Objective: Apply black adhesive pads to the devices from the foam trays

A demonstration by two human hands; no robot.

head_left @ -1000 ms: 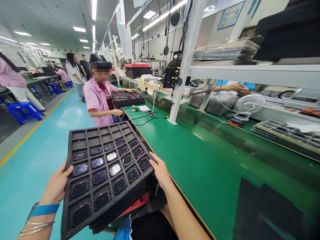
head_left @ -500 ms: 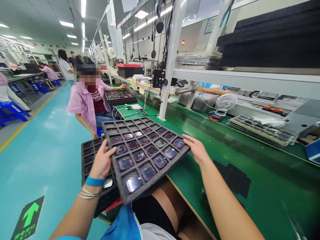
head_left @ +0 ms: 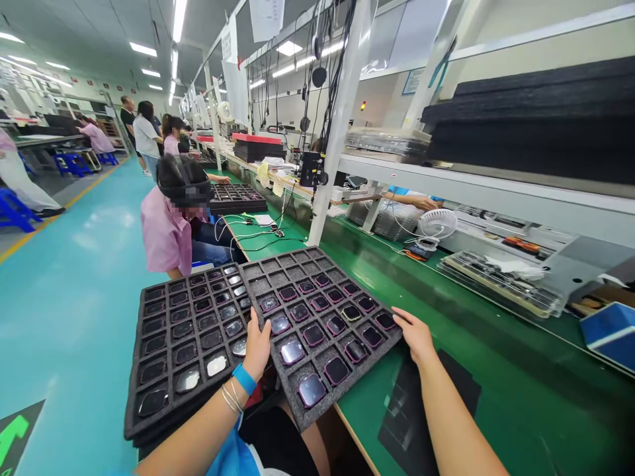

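Observation:
Between my two hands is a black foam tray [head_left: 317,415] with square compartments, tilted over the edge of the green bench. My left hand [head_left: 258,344] grips its left side, and my right hand [head_left: 415,334] holds its right corner. Watch-like square pieces [head_left: 313,334] with dark glass faces and purple rims fill many of its compartments; the farthest ones hold none. One piece [head_left: 351,312] has a yellowish rim. To the left, a second foam tray [head_left: 133,370], filled with similar pieces, lies on top of a stack, partly behind my left forearm.
A person [head_left: 166,231] in a pink shirt sits bent beside the bench, near another filled tray [head_left: 238,205]. On the green bench [head_left: 501,344] lie thin black sheets [head_left: 397,423], a small white fan [head_left: 436,225] and clear plastic trays [head_left: 501,284]. A white post [head_left: 330,165] rises from it.
The held tray has moved right, away from above the left stack, so more of the stacked tray shows. Both my hands moved with it. The person in pink has bent forward.

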